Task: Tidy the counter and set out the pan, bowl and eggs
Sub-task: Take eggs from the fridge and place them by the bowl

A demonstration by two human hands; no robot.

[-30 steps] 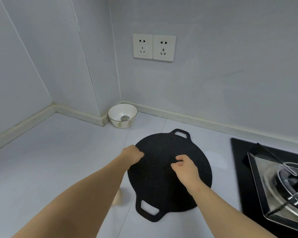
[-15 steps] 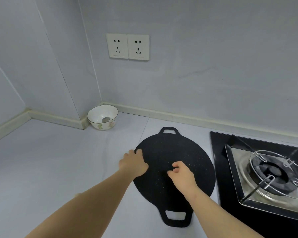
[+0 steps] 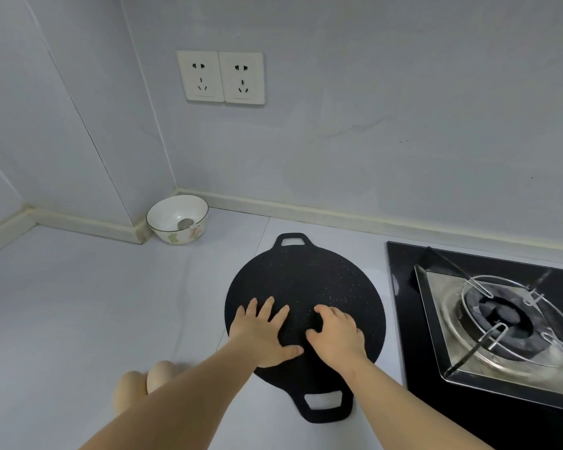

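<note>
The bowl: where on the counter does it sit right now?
In the head view the bowl sits at the far left, in the wall corner, below the sockets and beyond the pan.

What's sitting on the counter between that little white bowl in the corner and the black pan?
Nothing: in the head view, only bare counter separates the bowl from the pan.

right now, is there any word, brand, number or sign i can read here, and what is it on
No readable text in this view.
On the wall sockets: a faint line low on each plate, too small to tell if it is text.
On the bowl: a flower pattern only, no words.
On the pan and the gas stove: no label shows.
</note>
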